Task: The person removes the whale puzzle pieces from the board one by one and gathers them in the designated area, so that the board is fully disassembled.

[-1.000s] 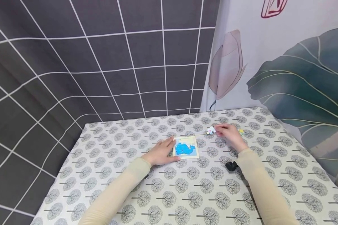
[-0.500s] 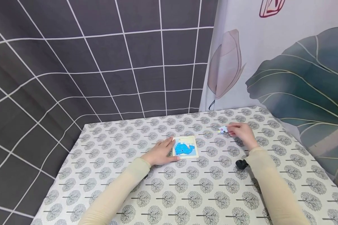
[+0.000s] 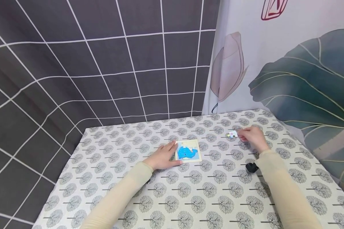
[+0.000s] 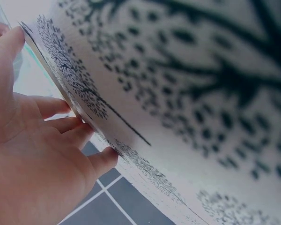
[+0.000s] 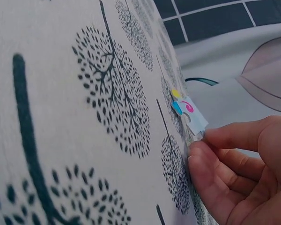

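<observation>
A small flat puzzle with a blue whale point(image 3: 187, 152) in a pale frame lies on the table. My left hand point(image 3: 163, 156) rests at its left edge, with the thumb at the near corner and the fingers along the side. In the left wrist view the left hand point(image 4: 47, 136) has fairly straight fingers touching the thin edge. To the right, my right hand point(image 3: 253, 138) pinches a light puzzle piece point(image 3: 233, 134) with a notched outline. In the right wrist view the right hand point(image 5: 243, 164) holds this puzzle piece point(image 5: 191, 112) by thumb and index fingertip; pink, yellow and blue print shows.
A tree-patterned cloth point(image 3: 195, 197) covers the table. A dark grid-patterned curtain point(image 3: 103, 63) hangs behind and to the left, and a leaf-print curtain point(image 3: 309, 79) at the right. A small black device point(image 3: 251, 167) sits at my right wrist.
My right hand has moved rightward with the puzzle piece pinched. A yellow piece that showed beyond that hand a second ago is out of sight. The left hand and whale puzzle stay put.
</observation>
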The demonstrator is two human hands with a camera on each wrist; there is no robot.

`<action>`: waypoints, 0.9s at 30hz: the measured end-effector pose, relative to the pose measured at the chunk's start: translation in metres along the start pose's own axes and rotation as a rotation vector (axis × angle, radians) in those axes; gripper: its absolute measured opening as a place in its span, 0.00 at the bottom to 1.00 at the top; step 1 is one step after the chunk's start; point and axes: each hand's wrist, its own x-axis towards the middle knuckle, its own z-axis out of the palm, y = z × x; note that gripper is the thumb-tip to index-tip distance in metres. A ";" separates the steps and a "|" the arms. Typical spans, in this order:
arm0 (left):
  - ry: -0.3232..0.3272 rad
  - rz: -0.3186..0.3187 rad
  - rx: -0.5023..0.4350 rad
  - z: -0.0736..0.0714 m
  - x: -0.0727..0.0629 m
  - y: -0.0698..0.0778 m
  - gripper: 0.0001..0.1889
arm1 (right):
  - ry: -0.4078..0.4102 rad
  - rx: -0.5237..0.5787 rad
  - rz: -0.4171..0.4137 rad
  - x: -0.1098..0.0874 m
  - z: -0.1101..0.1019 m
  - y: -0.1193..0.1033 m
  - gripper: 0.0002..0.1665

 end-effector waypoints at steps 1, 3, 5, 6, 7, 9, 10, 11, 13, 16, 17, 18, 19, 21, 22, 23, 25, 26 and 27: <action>0.001 0.000 0.005 0.001 0.000 0.000 0.49 | -0.002 -0.002 0.001 0.000 -0.001 0.001 0.25; 0.006 0.002 0.013 0.002 0.000 -0.001 0.49 | -0.001 -0.015 -0.002 0.000 -0.003 0.003 0.24; 0.006 0.001 0.018 0.002 0.000 -0.001 0.48 | 0.000 -0.025 0.004 0.001 -0.005 0.004 0.23; 0.007 0.001 0.019 0.002 0.000 -0.001 0.48 | 0.002 -0.035 0.009 0.001 -0.005 0.004 0.23; 0.006 0.000 0.016 0.002 0.000 -0.001 0.48 | 0.004 -0.047 0.017 0.002 -0.006 0.004 0.23; 0.004 -0.001 0.015 0.002 0.000 -0.001 0.48 | 0.004 -0.067 0.028 0.002 -0.007 0.005 0.23; 0.002 -0.002 0.017 0.002 0.000 0.000 0.49 | 0.003 -0.073 0.034 0.002 -0.008 0.005 0.24; 0.000 -0.002 0.019 0.002 0.000 0.000 0.49 | 0.003 -0.082 0.040 0.002 -0.008 0.005 0.23; -0.002 -0.003 0.018 0.001 0.000 0.000 0.49 | -0.001 -0.093 0.046 0.002 -0.008 0.006 0.23; -0.002 -0.003 0.017 0.001 0.000 0.000 0.49 | -0.005 -0.088 0.044 0.003 -0.007 0.006 0.23; -0.001 -0.003 0.016 0.002 0.000 0.000 0.49 | -0.004 -0.092 0.044 0.003 -0.006 0.005 0.23; 0.000 -0.003 0.016 0.002 0.000 0.000 0.49 | -0.005 -0.093 0.039 0.003 -0.006 0.004 0.23; 0.000 -0.003 0.016 0.002 0.000 -0.001 0.49 | -0.004 -0.095 0.035 0.003 -0.006 0.003 0.23; 0.001 -0.003 0.013 0.002 0.000 -0.001 0.49 | 0.002 -0.103 0.027 0.003 -0.005 0.002 0.23; 0.001 -0.003 0.013 0.002 0.000 -0.001 0.49 | 0.006 -0.110 0.022 0.003 -0.004 0.001 0.23; 0.000 -0.004 0.010 0.002 0.000 -0.001 0.49 | 0.007 -0.118 0.018 0.003 -0.004 0.001 0.22; -0.002 -0.007 0.007 0.001 0.000 0.000 0.49 | 0.013 -0.127 0.014 0.003 -0.003 0.001 0.22; -0.003 -0.007 0.004 0.001 0.000 0.000 0.48 | 0.014 -0.131 0.013 0.004 -0.003 0.001 0.21; -0.004 -0.007 0.005 0.001 0.000 0.000 0.48 | 0.015 -0.136 0.014 0.004 -0.002 0.001 0.21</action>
